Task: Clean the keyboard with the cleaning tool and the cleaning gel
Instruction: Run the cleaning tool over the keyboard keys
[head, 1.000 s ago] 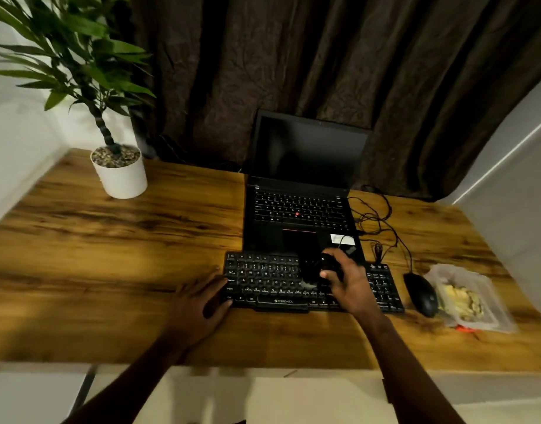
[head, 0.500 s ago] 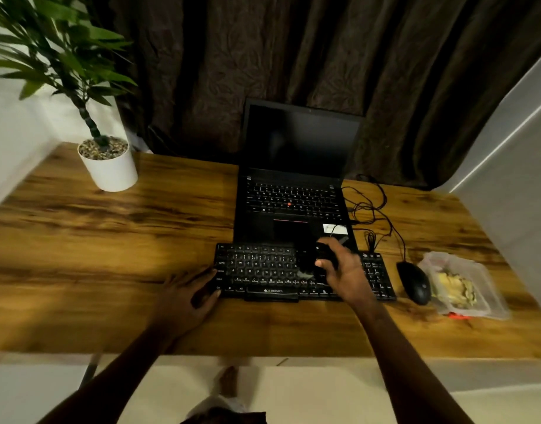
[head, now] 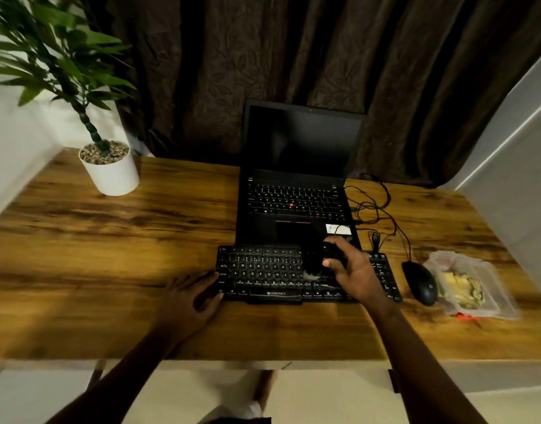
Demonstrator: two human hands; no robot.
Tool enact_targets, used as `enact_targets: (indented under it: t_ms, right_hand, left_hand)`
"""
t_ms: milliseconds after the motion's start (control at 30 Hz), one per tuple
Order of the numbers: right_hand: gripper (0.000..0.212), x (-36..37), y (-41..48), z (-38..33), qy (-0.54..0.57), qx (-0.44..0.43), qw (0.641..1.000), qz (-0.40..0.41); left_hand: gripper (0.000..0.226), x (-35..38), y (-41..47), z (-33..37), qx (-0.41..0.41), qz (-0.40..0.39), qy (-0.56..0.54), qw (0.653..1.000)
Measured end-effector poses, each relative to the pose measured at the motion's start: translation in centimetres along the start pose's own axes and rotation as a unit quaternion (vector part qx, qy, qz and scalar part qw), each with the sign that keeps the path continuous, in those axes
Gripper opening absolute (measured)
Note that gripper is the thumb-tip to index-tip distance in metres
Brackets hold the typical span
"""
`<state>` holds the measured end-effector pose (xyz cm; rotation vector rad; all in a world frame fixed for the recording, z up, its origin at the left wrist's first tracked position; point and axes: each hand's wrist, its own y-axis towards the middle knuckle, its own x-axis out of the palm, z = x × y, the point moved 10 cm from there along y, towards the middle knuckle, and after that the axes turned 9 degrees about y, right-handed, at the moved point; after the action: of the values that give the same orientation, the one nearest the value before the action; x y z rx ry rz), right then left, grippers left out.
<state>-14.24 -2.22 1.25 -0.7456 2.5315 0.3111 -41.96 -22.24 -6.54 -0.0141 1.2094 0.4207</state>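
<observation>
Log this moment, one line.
right hand grips cleaning tool on keyboard | left hand holds keyboard edge | bagged gel beside mouse

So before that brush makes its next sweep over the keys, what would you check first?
1. Keyboard steadied: the left hand holds its left end. Ok.
2. Cleaning tool gripped: the right hand is curled round it. Ok.
3. Bristles on the keys: they are over the middle rows, but contact is blurred. Cannot tell.
4. Cleaning gel ready: it lies in its clear bag, right of the mouse. Ok.
5. Sweep path free: the mouse and cables lie off the keyboard. Ok.
</observation>
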Motion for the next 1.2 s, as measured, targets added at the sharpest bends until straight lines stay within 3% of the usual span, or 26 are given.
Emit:
enact_targets:
  t_ms: [167, 367, 667, 933, 1200]
  right_hand:
    - [0.039, -1.6, -0.7, 0.7, -0.02, 0.004, 1.0, 0.015]
    - [0.038, 1.5, 0.0, 0.2, -0.024, 0.007, 1.0, -0.004]
    - [0.037, -4.7, -1.3, 1.4, -0.064, -0.014, 0.997, 0.045]
    - [0.035, -1.4, -0.5, -0.2, -0.026, -0.037, 0.999, 0.023]
    - [0.04, -6.6, -1.4, 1.8, -0.094, -0.016, 0.993, 0.065]
  left_hand:
    - [0.064, 0.4, 0.0, -0.2, 0.002, -0.006, -0.007, 1.0]
    - [0.066, 0.5, 0.1, -0.5, 0.0, -0.01, -0.002, 1.0]
    - [0.07, 0.5, 0.1, -0.5, 0.006, -0.013, -0.015, 1.0]
    - [0.061, 0.6, 0.2, -0.7, 0.0, -0.011, -0.011, 1.0]
    - [0.065, 0.8, 0.2, -0.8, 0.005, -0.01, -0.006, 1.0]
